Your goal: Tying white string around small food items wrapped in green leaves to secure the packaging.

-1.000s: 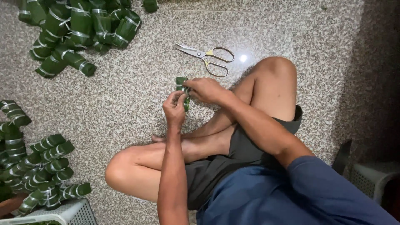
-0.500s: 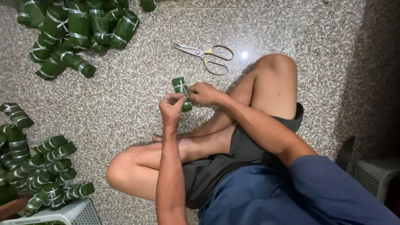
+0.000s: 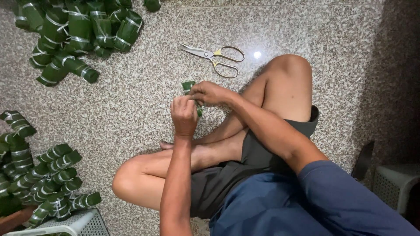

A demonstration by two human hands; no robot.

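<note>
Now both grips are clenched on the one green leaf-wrapped roll, held low in the air over the floor, just in front of the crossed legs. Since a second ago the roll has tipped from near upright to slanted, top end poking out up-left of the right hand, lower end showing under the left hand; looks like the wrap or tie is being worked round it, cannot tell the tie itself. Left forearm runs straight up the view, fist closed, knuckles toward camera. Right forearm crosses in from the right over the raised knee, fingers curled over the roll's top. Scissors lie on the floor beyond, untouched. Piles of tied rolls upper left and lower left, white basket beside.
</note>
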